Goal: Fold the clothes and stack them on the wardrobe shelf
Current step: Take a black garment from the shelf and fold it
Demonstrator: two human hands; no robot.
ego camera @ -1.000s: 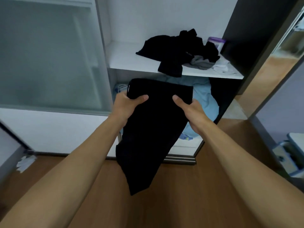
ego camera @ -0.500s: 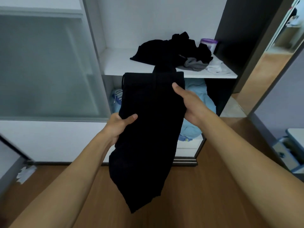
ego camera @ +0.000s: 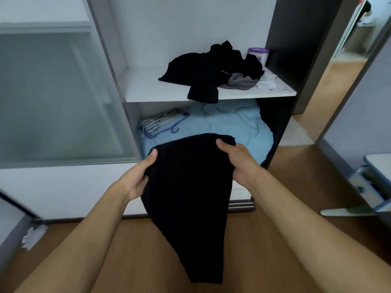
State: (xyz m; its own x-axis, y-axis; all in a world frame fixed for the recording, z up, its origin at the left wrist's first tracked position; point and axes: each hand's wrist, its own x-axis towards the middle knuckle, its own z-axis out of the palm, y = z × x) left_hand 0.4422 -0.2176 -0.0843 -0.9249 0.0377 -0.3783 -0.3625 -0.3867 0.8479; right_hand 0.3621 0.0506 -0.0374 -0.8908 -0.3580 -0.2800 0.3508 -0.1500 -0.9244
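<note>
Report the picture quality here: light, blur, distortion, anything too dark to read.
Head view: dim, flat, bluish light, no glare or hard shadows; the garment held by the left hand and right hand and the pile on the shelf are near-featureless black, folds unreadable; the wide-angle lens bows the wardrobe uprights and stretches the forearms; the frosted door is hazy.

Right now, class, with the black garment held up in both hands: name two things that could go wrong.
The black garment hangs long below the left hand and right hand, so its loose tail may unfold. The heap of clothes overhangs the shelf edge and could slide off when stacking.
</note>
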